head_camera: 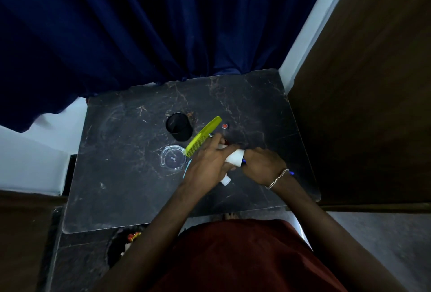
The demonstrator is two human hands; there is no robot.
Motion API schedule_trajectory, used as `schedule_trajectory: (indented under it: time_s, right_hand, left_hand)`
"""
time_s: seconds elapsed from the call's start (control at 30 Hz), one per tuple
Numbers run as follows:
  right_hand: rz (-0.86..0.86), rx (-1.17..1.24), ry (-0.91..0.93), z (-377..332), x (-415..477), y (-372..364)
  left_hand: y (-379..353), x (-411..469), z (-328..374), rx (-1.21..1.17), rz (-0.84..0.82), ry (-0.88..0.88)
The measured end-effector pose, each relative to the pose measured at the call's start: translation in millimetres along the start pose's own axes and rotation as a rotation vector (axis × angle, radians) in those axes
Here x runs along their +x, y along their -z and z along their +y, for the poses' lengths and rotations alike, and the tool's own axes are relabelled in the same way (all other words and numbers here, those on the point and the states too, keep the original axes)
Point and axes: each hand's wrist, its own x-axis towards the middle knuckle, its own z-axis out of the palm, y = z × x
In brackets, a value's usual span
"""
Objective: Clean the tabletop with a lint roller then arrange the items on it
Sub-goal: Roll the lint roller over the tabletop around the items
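The white lint roller [235,157] lies slanted near the middle of the dark marble tabletop [130,186]. My left hand [208,162] is wrapped over it, and the handle's end pokes out below the palm. My right hand [263,163] is curled, knuckles up, against the roller's right end; its grip is hidden. A blue pen [291,172] runs under that hand. A lime green comb [204,136] lies just left of my left fingers. Further left and behind are a black cup [179,126], a clear glass dish [173,158] and a small red-topped item [224,126].
A dark blue curtain [151,23] hangs behind the table. A brown wooden panel [363,105] stands along the table's right edge. A thin pale blue strip [186,170] shows beside my left wrist. The floor lies below the table's front edge.
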Motion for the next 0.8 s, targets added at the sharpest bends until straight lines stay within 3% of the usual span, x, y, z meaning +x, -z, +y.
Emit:
schedule_trajectory:
  time_s: [0.17,0.33,0.53,0.67,0.8]
  right_hand:
    - [0.018,0.032,0.026,-13.1,-2.9,0.7]
    - [-0.064,0.231,0.113,-24.8,-7.9,6.9]
    - [0.000,0.087,0.160,-42.1,-17.0,-1.3]
    - [0.063,0.309,0.195,-61.5,-26.9,-13.2]
    - [0.026,0.525,0.106,-74.5,-30.5,-33.9]
  left_hand:
    - [6.2,-10.0,-14.7,-0.060,-0.006,0.023]
    - [15.4,-22.7,-37.0,-0.040,0.020,0.026]
    - [28.1,-40.7,-64.3,0.032,0.092,-0.056]
    - [33.1,-53.5,-77.2,0.028,0.098,-0.075]
    - [39.3,-71.6,-89.7,-0.002,0.107,-0.038]
